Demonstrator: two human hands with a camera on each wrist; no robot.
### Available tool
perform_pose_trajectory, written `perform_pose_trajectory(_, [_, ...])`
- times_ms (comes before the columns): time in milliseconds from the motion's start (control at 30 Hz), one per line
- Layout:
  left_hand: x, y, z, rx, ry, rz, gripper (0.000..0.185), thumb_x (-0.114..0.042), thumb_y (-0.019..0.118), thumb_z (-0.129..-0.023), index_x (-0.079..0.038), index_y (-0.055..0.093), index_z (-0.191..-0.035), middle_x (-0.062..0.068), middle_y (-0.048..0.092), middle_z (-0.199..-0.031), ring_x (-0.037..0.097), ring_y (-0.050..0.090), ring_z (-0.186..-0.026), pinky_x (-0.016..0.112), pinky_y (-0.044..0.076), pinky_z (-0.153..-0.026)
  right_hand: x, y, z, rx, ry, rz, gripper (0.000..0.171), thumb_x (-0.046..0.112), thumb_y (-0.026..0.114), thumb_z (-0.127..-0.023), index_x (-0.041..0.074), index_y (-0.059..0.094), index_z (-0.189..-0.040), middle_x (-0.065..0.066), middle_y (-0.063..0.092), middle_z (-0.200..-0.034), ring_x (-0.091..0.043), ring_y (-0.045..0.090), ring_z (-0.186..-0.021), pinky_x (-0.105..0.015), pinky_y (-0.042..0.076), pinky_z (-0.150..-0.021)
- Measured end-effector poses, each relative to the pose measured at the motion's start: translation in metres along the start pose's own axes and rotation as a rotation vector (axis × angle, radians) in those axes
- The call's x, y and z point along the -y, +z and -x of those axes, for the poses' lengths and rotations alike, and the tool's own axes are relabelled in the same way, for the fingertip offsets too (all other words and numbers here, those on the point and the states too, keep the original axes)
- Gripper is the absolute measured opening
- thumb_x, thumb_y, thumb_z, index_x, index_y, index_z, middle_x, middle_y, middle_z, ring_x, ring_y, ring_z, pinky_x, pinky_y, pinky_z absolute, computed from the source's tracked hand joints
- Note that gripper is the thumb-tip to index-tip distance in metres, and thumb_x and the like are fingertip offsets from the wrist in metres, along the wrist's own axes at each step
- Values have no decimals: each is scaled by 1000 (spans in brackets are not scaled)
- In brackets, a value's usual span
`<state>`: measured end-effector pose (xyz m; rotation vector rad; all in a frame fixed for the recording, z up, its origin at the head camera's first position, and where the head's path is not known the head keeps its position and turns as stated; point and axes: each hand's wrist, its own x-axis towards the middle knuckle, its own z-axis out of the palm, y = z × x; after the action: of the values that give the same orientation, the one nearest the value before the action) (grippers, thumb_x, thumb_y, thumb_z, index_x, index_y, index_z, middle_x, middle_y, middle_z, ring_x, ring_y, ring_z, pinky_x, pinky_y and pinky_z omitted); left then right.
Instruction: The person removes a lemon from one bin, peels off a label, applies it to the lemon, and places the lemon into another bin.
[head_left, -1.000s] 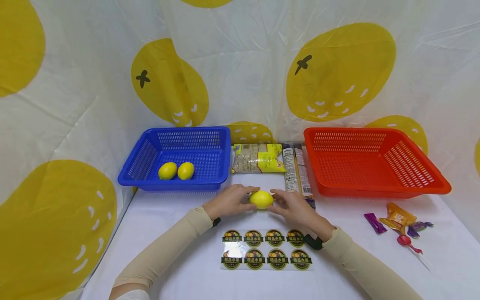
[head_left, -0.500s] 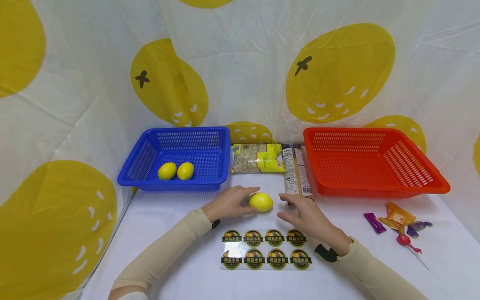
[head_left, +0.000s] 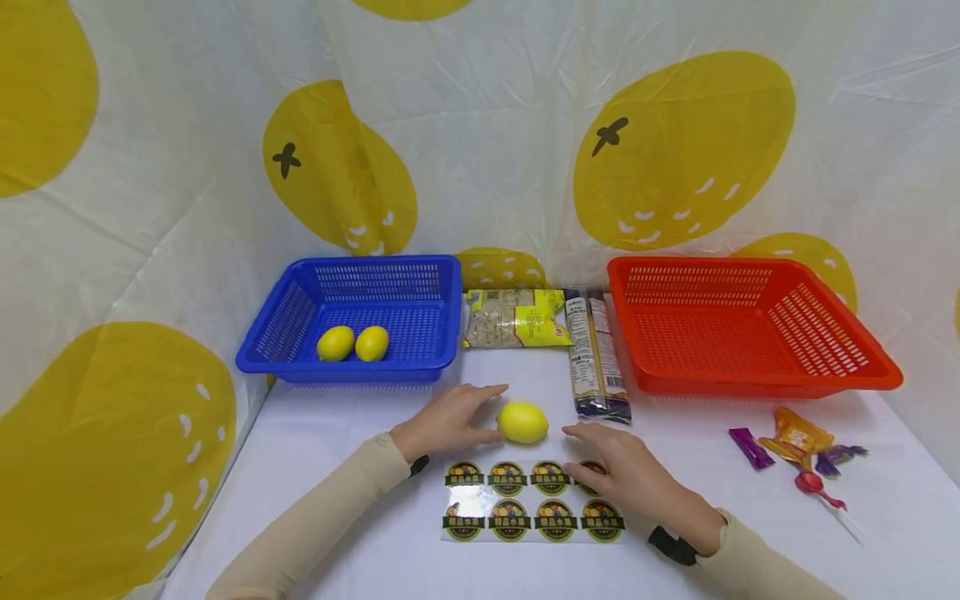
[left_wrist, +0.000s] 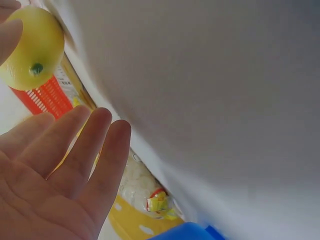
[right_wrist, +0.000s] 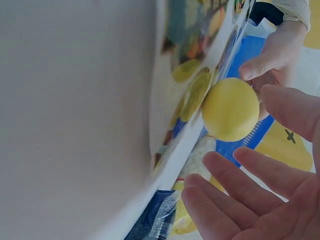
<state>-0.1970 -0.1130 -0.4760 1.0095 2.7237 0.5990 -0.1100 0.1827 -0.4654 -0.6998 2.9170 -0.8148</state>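
Fingers (left_wrist: 110,165) of left hand (head_left: 452,421): released, extended and slightly spread, to the left of the centre lemon (head_left: 522,422). Thumb of left hand: close to the near left side of the centre lemon; contact or slight clearance not determinable. Fingers of right hand (head_left: 633,477): released, extended, to the right of the centre lemon and clear of it. Centre lemon: lying lengthwise on the white-covered bench (head_left: 375,542), between both hands, green-marked end toward the left hand. On the near side of the centre lemon: sheet of eight round labels (head_left: 532,523), flat on the bench, partly hidden by the right hand in the head view. Behind and left of the centre lemon: blue basket (head_left: 348,372), containing two lemons (head_left: 335,342) side by side. Directly behind the centre lemon: yellow-and-clear bag (head_left: 517,317). Behind and slightly right of the centre lemon: long packet (head_left: 596,358) with dark ends. Farther right, behind the centre lemon: red basket (head_left: 757,382). Well to the right of the centre lemon: wrapped sweets (head_left: 801,430) and red lollipop (head_left: 809,481), grouped on the bench.
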Motion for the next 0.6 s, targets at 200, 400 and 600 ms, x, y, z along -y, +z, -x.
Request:
perform_pose_trajectory(200, [-1,2,11,-22,17,-17,80,-52,77,-87,-18,49,-153,3,66,-140,18,66,-118,38,53,-103,2,1,6,27,-10,-18,51,31,80,-89,10,66,-134,-4,71,-132,-24,68,-122,-49,54,-102])
perform_pose_trajectory(400, [-5,0,19,-24,33,-25,79,-52,78,-87,-20,49,-153,2,66,-141,18,65,-119,38,54,-102,3,2,7,30,-16,-28,52,30,80,-89,10,66,-134,-4,71,-132,-25,68,-122,-50,55,-102])
perform_pose_trajectory(600, [-10,-4,28,-2,13,-32,79,-52,77,-88,-18,49,-153,2,65,-143,18,64,-122,38,53,-104,3,4,5,59,-23,-16,49,29,80,-90,9,67,-133,-3,71,-132,-24,68,-122,-49,54,-102])
